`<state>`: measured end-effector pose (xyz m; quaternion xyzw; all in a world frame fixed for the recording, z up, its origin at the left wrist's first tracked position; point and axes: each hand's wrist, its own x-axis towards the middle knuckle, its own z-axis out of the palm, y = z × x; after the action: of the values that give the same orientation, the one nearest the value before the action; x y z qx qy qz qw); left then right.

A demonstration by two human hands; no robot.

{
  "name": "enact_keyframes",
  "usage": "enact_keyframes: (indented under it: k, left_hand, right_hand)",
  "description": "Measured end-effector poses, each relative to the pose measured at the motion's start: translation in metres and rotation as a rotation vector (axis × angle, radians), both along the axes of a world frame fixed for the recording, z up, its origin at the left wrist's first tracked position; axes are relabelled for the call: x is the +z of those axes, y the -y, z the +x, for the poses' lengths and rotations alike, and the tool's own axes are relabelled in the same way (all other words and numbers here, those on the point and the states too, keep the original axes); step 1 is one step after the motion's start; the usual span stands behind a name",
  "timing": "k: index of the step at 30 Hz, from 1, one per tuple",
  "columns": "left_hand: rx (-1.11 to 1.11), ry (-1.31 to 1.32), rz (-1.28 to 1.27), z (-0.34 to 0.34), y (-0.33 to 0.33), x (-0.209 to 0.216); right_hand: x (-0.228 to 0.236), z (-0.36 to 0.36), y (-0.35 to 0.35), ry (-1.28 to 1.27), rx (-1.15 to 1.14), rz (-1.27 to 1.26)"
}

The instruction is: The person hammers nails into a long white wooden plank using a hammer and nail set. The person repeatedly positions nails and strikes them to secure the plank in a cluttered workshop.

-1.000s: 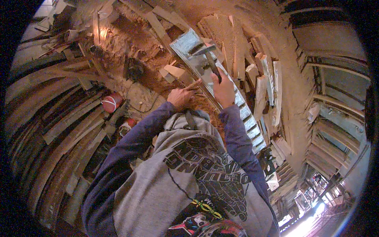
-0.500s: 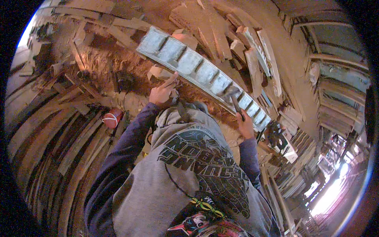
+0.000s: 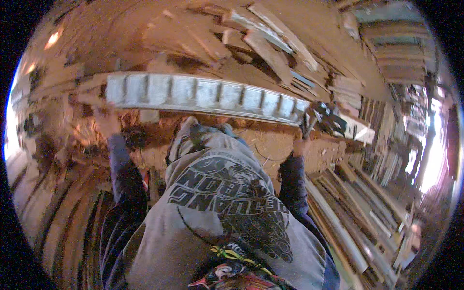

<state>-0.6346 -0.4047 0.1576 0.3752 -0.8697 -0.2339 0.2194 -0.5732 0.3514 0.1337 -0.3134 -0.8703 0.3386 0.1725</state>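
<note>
A long, narrow panel (image 3: 183, 93) with pale grey-white sections and dark crossbars lies crosswise in front of me. My left hand (image 3: 107, 122) is at its left end, smeared by motion, so whether the fingers grip the edge is unclear. Near the right end of the panel, my right hand (image 3: 300, 144) is closed round a hammer (image 3: 304, 126). The hammer stands roughly upright from the fist, and its head is blurred against the panel's end.
Beyond the panel lies a pile of wood offcuts (image 3: 266, 50). A dark power tool (image 3: 331, 118) sits just past its right end, by a pale block (image 3: 356, 129). Long planks lean at lower right (image 3: 343, 224) and lower left (image 3: 63, 222).
My view has turned, so the panel now lies nearly level instead of slanting. My left hand has gone from the panel's near edge to its left end; the right has shifted toward the right end with the hammer.
</note>
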Motion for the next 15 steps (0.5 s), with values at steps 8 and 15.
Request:
enact_keyframes:
  k: [8,15]
  left_hand:
    - [-0.115,0.142,0.456,-0.023,0.096,-0.082]
    - [-0.377,-0.037,0.645,-0.018,0.134,-0.099]
  right_hand:
    - [0.022,-0.042,0.014,0.037,0.022,-0.204]
    - [0.025,-0.050,0.020,0.003,0.022,-0.151]
